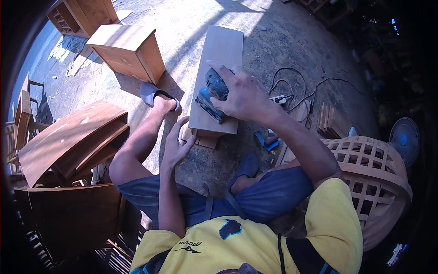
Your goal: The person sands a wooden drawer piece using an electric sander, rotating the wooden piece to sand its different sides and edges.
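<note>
The hands are apart. The right hand (244, 95) is clamped over a blue sander (216, 86), which sits on the near half of a long wooden piece (221, 50) before the person. The left hand (174, 147) is at its near left corner, thumb and fingers spread; grip cannot be determined. The shelf unit (68, 137) at left has open, shadowed compartments, contents indiscernible. The far cabinet (89, 16) shows inner partitions.

We note the right hand (237, 92) arched palm-down, its forearm (296, 132) angled inward; the left hand (174, 147) sits closer in, thumb (189, 143) spread.
</note>
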`<action>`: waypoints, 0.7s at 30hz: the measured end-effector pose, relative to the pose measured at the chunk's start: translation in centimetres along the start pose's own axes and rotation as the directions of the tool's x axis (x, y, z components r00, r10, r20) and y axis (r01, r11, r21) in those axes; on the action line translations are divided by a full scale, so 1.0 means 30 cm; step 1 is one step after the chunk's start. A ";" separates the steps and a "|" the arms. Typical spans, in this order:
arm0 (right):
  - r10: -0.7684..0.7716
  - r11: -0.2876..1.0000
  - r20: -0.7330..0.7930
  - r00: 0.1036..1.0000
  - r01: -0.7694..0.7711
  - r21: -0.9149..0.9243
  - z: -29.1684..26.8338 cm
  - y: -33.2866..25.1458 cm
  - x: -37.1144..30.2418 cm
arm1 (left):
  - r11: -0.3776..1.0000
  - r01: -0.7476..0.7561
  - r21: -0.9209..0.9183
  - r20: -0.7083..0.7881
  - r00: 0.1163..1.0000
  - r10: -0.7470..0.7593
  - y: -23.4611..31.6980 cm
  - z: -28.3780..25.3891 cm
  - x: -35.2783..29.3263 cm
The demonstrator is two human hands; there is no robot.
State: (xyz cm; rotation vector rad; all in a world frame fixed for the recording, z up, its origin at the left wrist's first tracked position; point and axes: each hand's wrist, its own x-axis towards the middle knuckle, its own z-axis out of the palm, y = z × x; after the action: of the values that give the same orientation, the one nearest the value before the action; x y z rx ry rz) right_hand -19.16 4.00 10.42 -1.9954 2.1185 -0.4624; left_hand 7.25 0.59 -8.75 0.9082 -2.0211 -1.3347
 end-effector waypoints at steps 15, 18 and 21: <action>0.329 0.898 -0.279 0.902 -0.391 -0.204 -0.136 0.691 0.698 | 0.631 -0.128 0.765 0.150 0.988 0.018 0.332 0.167 0.292; 0.350 0.912 -0.242 0.905 -0.389 -0.133 -0.157 0.673 0.747 | 0.673 -0.088 0.734 0.135 0.991 -0.018 0.311 0.161 0.354; 0.301 0.942 -0.217 0.929 -0.325 -0.085 -0.110 0.485 0.647 | 0.734 -0.045 0.678 0.069 0.998 -0.002 0.236 0.106 0.416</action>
State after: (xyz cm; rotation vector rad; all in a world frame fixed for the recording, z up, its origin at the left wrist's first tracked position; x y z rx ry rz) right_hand -35.32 -14.37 9.73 -1.6774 2.5889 -0.5088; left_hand -4.57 -5.38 -2.33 1.1423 -2.6199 -0.5731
